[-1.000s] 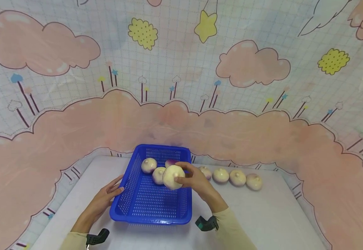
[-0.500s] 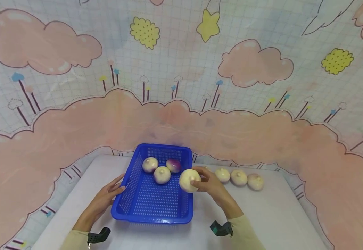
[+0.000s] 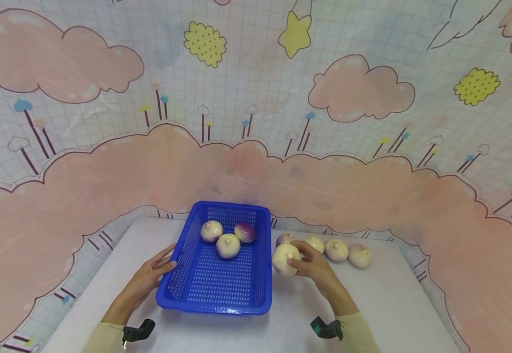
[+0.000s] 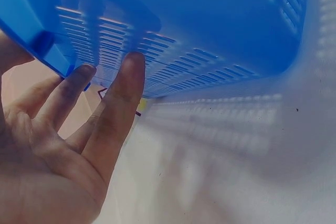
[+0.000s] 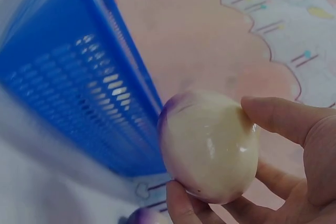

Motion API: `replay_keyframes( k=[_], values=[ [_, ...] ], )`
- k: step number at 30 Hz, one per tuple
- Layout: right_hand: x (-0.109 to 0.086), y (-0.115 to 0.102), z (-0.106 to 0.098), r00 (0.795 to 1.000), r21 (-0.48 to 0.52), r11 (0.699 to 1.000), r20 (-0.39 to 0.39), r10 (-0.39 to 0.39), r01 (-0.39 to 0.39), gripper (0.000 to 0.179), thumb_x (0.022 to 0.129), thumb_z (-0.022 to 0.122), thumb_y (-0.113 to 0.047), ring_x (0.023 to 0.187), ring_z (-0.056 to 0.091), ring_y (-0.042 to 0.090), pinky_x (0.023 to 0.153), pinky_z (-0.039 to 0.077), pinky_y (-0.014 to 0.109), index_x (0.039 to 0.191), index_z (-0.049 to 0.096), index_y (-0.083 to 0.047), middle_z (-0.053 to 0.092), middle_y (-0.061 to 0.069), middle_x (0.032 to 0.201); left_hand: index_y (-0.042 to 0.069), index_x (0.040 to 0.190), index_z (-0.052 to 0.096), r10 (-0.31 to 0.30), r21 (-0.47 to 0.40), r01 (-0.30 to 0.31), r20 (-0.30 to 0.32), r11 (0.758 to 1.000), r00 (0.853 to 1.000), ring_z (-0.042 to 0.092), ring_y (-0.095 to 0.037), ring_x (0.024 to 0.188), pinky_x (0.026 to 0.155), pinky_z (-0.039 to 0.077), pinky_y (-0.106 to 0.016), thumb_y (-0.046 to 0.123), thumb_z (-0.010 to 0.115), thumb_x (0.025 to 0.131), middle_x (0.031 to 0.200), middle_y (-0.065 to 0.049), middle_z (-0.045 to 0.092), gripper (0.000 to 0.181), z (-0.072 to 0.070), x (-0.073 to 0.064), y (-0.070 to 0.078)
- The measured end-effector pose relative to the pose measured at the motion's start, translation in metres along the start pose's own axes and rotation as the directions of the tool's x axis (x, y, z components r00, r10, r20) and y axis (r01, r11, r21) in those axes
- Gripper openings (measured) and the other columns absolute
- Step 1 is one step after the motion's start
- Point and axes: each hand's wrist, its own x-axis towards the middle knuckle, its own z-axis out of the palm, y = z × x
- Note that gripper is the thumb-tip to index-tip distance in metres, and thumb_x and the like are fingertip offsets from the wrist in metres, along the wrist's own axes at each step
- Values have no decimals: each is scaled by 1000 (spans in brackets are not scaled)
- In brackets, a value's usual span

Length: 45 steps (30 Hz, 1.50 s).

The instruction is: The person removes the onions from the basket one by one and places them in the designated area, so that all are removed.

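Note:
A blue plastic basket with slotted walls sits on the white table, holding several turnips, one of them this white turnip. My left hand holds the basket's left rim, thumb over the rim and fingers along the outer wall, as the left wrist view shows. Just right of the basket, my right hand grips a round white turnip with a purple side between thumb and fingers. In the head view this turnip is beside the basket's right rim, outside it.
Behind the right hand, several turnips stand in a row along the back of the table, the rightmost turnip among them. A patterned cloth with clouds hangs behind the table.
My right hand has moved right with its turnip, from above the basket's inside to outside its right rim. The left hand has stayed at the left rim.

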Motion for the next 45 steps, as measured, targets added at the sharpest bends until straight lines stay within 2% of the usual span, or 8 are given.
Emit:
replay_keyframes(
  k=[8, 15, 24, 28, 31, 38, 45],
  values=[
    [-3, 21, -5, 999, -13, 999, -21, 41, -41, 52, 80, 72, -21, 96, 58, 19, 71, 51, 31, 128, 52, -15, 49, 11, 135, 31, 148, 21, -7, -1, 7, -12, 1000, 1000, 37, -43, 134, 100, 39, -61, 43, 57, 90, 152, -16, 29, 69, 3, -2, 3],
    [0, 35, 0, 998, -30, 997, -19, 66, -66, 53, 81, 71, -23, 98, 57, 20, 72, 52, 31, 128, 52, -12, 49, 15, 134, 32, 148, 20, -19, 4, 19, -5, 1000, 1000, 33, -43, 136, 101, 35, -64, 45, 56, 89, 154, -17, 26, 71, -1, -1, 2],
    [12, 50, 1, 992, -41, 994, -75, 97, -100, 51, 80, 71, -23, 92, 60, 18, 72, 54, 34, 126, 54, -9, 50, 21, 132, 32, 149, 18, -18, 3, 18, -2, 1000, 1000, 34, -42, 136, 101, 36, -63, 44, 56, 90, 154, -16, 26, 71, -2, -1, -2],
    [18, 56, 0, 988, -66, 992, -118, 103, -112, 49, 80, 71, -23, 95, 60, 20, 74, 55, 35, 124, 56, -8, 53, 22, 130, 31, 149, 18, -22, 1, 22, 3, 1000, 1000, 32, -42, 137, 102, 36, -63, 44, 56, 90, 154, -16, 25, 71, -1, -1, -1],
    [21, 59, 0, 984, -54, 991, -133, 115, -123, 48, 80, 71, -22, 98, 60, 20, 75, 55, 35, 123, 56, -7, 54, 22, 129, 31, 149, 19, -19, 3, 19, 2, 1000, 1000, 32, -42, 137, 102, 36, -63, 44, 56, 90, 154, -16, 26, 71, -1, -1, 1],
    [28, 64, 1, 981, 17, 990, -130, 144, -143, 49, 80, 71, -19, 92, 62, 19, 76, 57, 37, 123, 55, -4, 54, 24, 126, 31, 149, 19, -17, -2, 17, 5, 1000, 1000, 32, -43, 136, 100, 37, -62, 44, 56, 90, 154, -16, 25, 71, 0, -2, 1],
    [34, 70, 2, 976, 8, 986, -140, 165, -166, 49, 79, 72, -23, 94, 62, 20, 74, 55, 33, 122, 55, -6, 54, 25, 126, 31, 148, 20, -11, -18, 11, 0, 1000, 1000, 33, -43, 136, 101, 38, -61, 42, 56, 90, 154, -16, 26, 69, 1, -1, 1]
  ],
)
